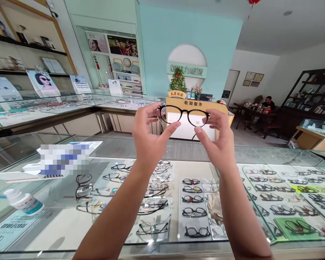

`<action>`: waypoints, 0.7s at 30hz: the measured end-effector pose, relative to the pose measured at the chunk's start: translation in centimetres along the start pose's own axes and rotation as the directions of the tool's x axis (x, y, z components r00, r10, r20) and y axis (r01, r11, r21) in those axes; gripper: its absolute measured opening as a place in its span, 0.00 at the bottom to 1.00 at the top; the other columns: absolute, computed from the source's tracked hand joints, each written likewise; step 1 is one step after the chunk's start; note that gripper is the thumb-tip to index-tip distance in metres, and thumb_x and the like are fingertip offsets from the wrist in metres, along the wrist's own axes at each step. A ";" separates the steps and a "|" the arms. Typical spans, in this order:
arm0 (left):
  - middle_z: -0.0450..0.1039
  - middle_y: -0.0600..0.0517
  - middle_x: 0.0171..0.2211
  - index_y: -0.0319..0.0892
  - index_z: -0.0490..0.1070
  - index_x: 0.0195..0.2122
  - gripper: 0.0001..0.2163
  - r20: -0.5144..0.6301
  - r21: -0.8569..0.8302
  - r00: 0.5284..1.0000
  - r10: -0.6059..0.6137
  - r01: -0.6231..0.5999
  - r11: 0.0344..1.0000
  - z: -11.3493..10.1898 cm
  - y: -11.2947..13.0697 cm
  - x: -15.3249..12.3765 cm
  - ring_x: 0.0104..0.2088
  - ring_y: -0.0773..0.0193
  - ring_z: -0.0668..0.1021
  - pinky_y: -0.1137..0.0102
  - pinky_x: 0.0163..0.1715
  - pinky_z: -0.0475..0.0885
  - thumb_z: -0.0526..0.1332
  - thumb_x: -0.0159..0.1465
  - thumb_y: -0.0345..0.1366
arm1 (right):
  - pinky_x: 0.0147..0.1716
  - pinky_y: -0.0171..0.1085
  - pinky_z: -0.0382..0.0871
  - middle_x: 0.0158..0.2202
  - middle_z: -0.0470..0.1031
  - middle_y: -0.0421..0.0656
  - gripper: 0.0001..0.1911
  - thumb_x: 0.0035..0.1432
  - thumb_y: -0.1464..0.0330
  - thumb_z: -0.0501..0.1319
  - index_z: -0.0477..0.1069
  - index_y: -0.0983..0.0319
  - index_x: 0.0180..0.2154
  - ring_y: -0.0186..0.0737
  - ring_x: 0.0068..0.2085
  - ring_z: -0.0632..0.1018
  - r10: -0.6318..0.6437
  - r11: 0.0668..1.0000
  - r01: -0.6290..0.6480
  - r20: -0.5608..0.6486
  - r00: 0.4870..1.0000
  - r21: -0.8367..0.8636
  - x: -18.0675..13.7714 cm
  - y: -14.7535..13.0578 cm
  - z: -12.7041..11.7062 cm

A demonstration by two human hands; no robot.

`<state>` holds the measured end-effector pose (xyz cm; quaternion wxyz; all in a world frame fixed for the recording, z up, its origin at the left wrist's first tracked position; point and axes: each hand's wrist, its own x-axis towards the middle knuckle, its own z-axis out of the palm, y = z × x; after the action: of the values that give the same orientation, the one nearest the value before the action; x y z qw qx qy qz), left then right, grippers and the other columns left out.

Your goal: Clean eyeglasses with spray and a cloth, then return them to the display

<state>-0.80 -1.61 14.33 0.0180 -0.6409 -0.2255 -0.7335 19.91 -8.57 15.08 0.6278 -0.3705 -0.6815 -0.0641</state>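
Two hands: the left hand (148,139) and the right hand (219,142) are raised side by side, each closed in a pinch on one end of the same pair of spectacles.
Left grip: fingers are curled over the top of the frame's end, and the thumb is stretched along under the lens rim.
Right grip: the other end is nipped between curled fingers above and the thumb below.
Held item: black-framed glasses (183,116) are kept level in mid-air between the hands, well above the counter. Whether the temples are folded cannot be told.
Underneath: a glass counter (124,148) is spread below both forearms, with rows of display frames (193,198) laid out on trays under the glass.
To the left: a white bottle (24,202) is seen lying on its side on the glass, near a stack of papers (62,159).
Beyond: a cashier desk (195,104) topped by a small decorated tree (178,81) is framed behind the glasses. A seated person (268,103) is glimpsed at a far table.
Risk, as judged: the lenses could be smudged by the thumbs pressed so near them. The frame could be bent if the two ends are pulled unevenly. A slackened pinch could let it be dropped onto the hard glass below, where the lenses or the countertop might be scratched.
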 end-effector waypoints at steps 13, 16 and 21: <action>0.80 0.45 0.56 0.49 0.75 0.60 0.23 0.103 -0.065 0.983 -0.155 0.162 0.985 -1.1 2.0 -0.6 0.55 0.51 0.84 0.55 0.55 0.82 0.76 0.65 0.43 | 0.54 0.54 0.80 0.58 0.81 0.48 0.25 0.71 0.53 0.69 0.69 0.50 0.63 0.51 0.57 0.83 0.117 0.993 -0.117 0.008 0.993 -0.020 -0.6 -0.4 -0.6; 0.79 0.45 0.56 0.50 0.75 0.60 0.24 0.084 -0.027 0.988 -0.126 0.128 0.991 -1.2 2.2 -0.6 0.53 0.53 0.83 0.57 0.53 0.82 0.76 0.66 0.44 | 0.53 0.53 0.80 0.58 0.81 0.48 0.24 0.71 0.54 0.69 0.69 0.51 0.63 0.50 0.57 0.83 0.147 0.989 -0.147 0.031 0.989 0.003 -0.7 -0.4 -0.5; 0.76 0.45 0.58 0.49 0.75 0.61 0.25 0.037 0.087 0.995 -0.087 0.084 0.993 -1.3 2.2 -0.8 0.51 0.54 0.82 0.59 0.51 0.81 0.77 0.65 0.47 | 0.52 0.51 0.80 0.60 0.82 0.49 0.22 0.73 0.53 0.67 0.70 0.52 0.62 0.50 0.59 0.83 0.176 0.984 -0.178 0.091 0.980 0.010 -0.7 -0.4 -0.3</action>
<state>-1.13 -4.24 14.13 0.0092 -0.6441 -0.2841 -0.7101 19.88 -9.31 14.62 0.6032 -0.4266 -0.6737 0.0149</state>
